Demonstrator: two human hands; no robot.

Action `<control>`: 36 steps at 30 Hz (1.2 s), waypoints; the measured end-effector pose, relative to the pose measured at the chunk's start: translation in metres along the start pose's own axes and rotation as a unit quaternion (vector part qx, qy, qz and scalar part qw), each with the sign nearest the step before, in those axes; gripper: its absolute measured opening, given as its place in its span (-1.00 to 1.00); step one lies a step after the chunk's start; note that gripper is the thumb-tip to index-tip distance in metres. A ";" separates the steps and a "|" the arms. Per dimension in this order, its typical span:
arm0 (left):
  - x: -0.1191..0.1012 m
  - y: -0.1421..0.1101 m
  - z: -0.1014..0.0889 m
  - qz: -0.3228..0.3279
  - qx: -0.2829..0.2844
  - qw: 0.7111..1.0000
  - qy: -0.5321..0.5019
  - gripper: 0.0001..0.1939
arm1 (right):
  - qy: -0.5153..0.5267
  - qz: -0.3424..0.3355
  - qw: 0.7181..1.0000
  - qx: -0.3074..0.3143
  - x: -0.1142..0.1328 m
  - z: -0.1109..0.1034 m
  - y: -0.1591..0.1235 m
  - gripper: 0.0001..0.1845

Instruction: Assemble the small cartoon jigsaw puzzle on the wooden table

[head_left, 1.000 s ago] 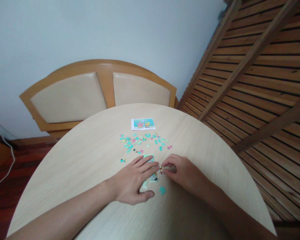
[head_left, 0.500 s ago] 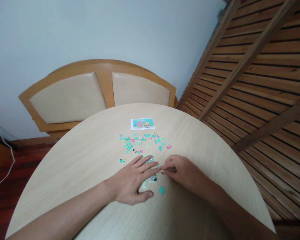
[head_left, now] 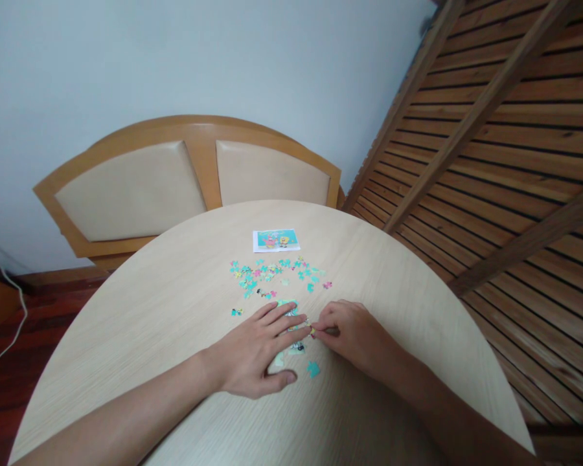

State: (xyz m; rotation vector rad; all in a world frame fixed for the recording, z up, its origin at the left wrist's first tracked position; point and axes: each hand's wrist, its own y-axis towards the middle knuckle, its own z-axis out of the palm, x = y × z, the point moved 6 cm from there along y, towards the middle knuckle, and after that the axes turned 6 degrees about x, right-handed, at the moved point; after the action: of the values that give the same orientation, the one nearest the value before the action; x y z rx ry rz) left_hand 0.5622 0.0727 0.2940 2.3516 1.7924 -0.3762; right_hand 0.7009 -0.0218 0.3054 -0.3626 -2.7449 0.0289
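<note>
My left hand (head_left: 260, 348) lies flat, fingers stretched out, over a partly joined jigsaw puzzle (head_left: 297, 347) and covers much of it. At the puzzle's right edge my right hand (head_left: 348, 329) pinches a small yellow and pink puzzle piece (head_left: 313, 331) between thumb and forefinger. The left fingertips are close to that piece. A loose teal puzzle piece (head_left: 313, 369) lies just below the joined part. Beyond the hands, many loose pieces (head_left: 267, 273) in teal, pink and yellow are scattered, and a couple more pieces (head_left: 237, 312) lie to the left.
A picture card (head_left: 278, 240) with a pink and a yellow cartoon figure lies at the far side of the round wooden table (head_left: 175, 291). Behind the table stands a padded wooden headboard (head_left: 201, 162) against the wall. Wooden slats (head_left: 490, 129) rise on the right.
The right hand has shifted very slightly at the puzzle's edge, still pinching the piece. The left hand stays flat on the puzzle. The view has moved a little.
</note>
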 end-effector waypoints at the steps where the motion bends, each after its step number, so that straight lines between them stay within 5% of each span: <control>1: 0.000 0.000 0.000 0.003 0.004 1.000 0.003 -0.24 | -0.008 0.000 1.000 -0.002 0.001 0.000 -0.001 -0.86; 9: 0.001 0.000 0.000 0.002 -0.002 1.000 0.002 -0.24 | -0.015 0.020 1.000 -0.017 0.007 -0.001 -0.001 -0.89; 13: 0.002 -0.001 0.002 0.008 -0.009 1.000 -0.005 -0.26 | 0.038 -0.030 0.999 -0.018 0.003 -0.001 -0.001 -0.94; 17: 0.004 -0.002 0.001 0.017 -0.026 0.999 -0.006 -0.29 | 0.062 -0.083 0.994 -0.025 -0.005 -0.001 -0.002 -0.75; 22: 0.009 -0.006 -0.009 0.023 -0.094 0.995 -0.026 -0.54 | 0.063 -0.083 0.994 -0.042 -0.010 0.004 0.001 -0.82; 29: 0.014 -0.010 -0.007 0.024 -0.096 0.995 -0.032 -0.69 | 0.096 -0.104 0.989 -0.028 -0.007 0.002 0.002 -0.84; 36: 0.009 -0.009 -0.010 0.041 -0.102 0.994 -0.022 -0.66 | 0.081 -0.109 0.990 -0.024 -0.010 0.004 0.008 -0.56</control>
State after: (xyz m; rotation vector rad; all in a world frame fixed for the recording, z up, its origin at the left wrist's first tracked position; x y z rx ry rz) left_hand 0.5569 0.0865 0.3007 2.2475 1.6254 -0.2193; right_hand 0.7105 -0.0168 0.2977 -0.0708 -2.6100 -0.1189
